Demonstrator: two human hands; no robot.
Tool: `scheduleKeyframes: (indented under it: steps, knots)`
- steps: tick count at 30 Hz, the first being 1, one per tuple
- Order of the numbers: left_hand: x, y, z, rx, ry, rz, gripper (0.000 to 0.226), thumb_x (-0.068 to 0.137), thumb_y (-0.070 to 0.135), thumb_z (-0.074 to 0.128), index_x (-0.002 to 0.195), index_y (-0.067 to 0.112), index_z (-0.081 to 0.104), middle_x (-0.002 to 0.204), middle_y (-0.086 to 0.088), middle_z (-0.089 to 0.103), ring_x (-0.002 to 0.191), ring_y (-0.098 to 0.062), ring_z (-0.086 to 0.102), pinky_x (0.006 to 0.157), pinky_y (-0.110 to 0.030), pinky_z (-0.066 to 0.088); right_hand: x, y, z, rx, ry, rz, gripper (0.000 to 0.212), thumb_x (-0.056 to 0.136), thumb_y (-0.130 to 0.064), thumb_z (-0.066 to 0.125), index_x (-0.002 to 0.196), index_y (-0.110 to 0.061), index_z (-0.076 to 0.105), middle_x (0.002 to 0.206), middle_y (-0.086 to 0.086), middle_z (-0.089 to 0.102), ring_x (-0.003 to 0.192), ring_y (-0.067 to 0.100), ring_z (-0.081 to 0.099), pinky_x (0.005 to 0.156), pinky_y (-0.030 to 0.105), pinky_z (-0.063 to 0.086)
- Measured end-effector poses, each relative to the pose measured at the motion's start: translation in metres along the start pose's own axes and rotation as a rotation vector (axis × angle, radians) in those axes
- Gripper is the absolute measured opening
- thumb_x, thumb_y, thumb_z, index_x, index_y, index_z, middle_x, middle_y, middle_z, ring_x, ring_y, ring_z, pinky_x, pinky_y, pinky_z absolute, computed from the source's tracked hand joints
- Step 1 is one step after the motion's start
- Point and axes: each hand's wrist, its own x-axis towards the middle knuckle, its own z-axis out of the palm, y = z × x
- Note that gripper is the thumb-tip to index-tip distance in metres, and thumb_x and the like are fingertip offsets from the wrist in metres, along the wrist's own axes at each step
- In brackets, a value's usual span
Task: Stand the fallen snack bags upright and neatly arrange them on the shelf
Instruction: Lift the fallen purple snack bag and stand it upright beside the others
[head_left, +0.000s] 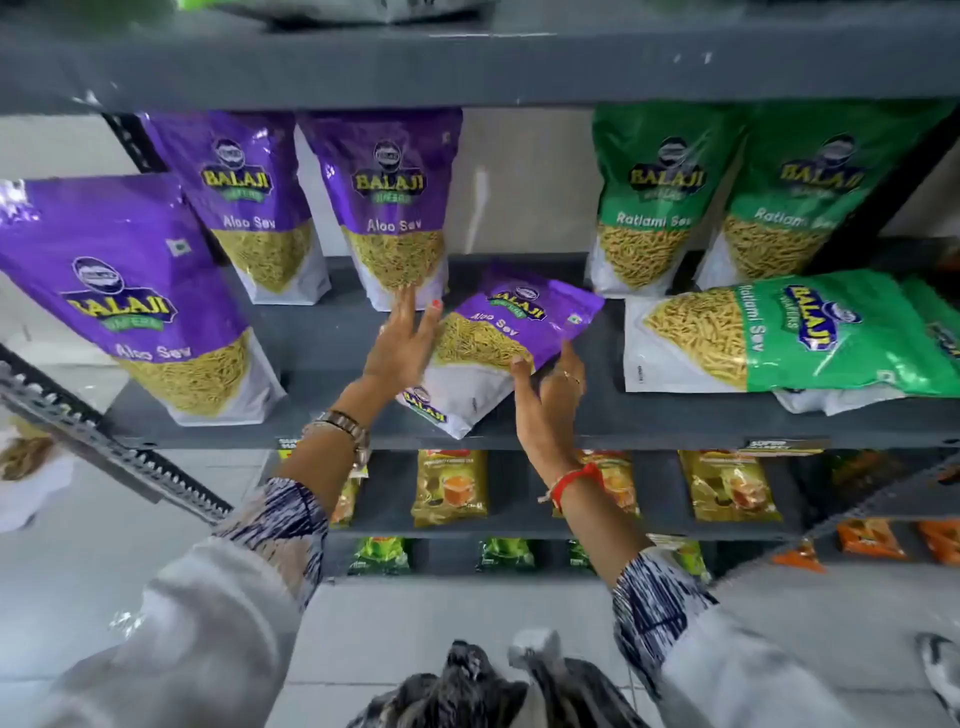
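Purple snack bag (511, 325) sits tilted at the middle of the shelf (322, 340), the left hand (405, 340) flat-fingered against its side and the right hand (550, 384) gripping its lower edge. The righting step looks half done. Next it likely needs tipping onto its base beside the standing purple bags (395, 208), before the toppled green bag (779, 332).

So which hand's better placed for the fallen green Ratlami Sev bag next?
Right hand, probably: it holds the tilted purple Aloo Sev bag on the side nearest the fallen green Ratlami Sev bag; left hand is farther.
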Motion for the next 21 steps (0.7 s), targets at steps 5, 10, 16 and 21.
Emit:
scheduleKeyframes:
  steps: [5, 10, 16, 21]
  knots:
    - [0.033, -0.021, -0.009, -0.264, -0.372, -0.352, 0.040, 0.094, 0.043, 0.039, 0.105, 0.012, 0.061, 0.117, -0.015, 0.064, 0.108, -0.029, 0.058, 0.101, -0.040, 0.044, 0.017, 0.010, 0.023, 0.265, 0.049, 0.475, 0.016, 0.088, -0.023, 0.057, 0.085, -0.008, 0.057, 0.120, 0.025, 0.057, 0.114, 0.040, 0.055, 0.102, 0.048, 0.043]
    - [0.042, -0.018, -0.008, -0.365, -0.338, -0.383, 0.022, 0.093, 0.023, 0.050, 0.077, 0.013, 0.061, 0.064, 0.009, 0.070, 0.062, -0.010, 0.062, 0.058, -0.023, 0.049, 0.029, 0.008, 0.027, 0.410, 0.153, 0.635, 0.028, 0.085, -0.021, 0.061, 0.097, 0.004, 0.058, 0.111, 0.027, 0.064, 0.103, 0.041, 0.063, 0.093, 0.056, 0.050]
    - [0.032, -0.021, -0.001, -0.379, -0.309, -0.358, 0.018, 0.090, 0.011, 0.052, 0.082, 0.002, 0.066, 0.073, -0.004, 0.069, 0.053, -0.006, 0.060, 0.053, -0.021, 0.050, 0.029, 0.012, 0.019, 0.560, 0.094, 0.635, 0.008, 0.087, -0.005, 0.056, 0.087, -0.002, 0.063, 0.091, 0.016, 0.060, 0.088, 0.027, 0.057, 0.083, 0.044, 0.050]
    - [0.000, -0.015, 0.003, -0.606, -0.191, -0.416, 0.027, 0.091, 0.008, 0.050, 0.065, 0.013, 0.049, 0.048, 0.001, 0.058, 0.049, -0.013, 0.049, 0.044, -0.015, 0.042, 0.016, 0.013, 0.000, 0.562, 0.111, 0.601, 0.009, 0.090, -0.006, 0.048, 0.086, -0.009, 0.055, 0.073, 0.007, 0.055, 0.065, 0.019, 0.052, 0.058, 0.029, 0.043]
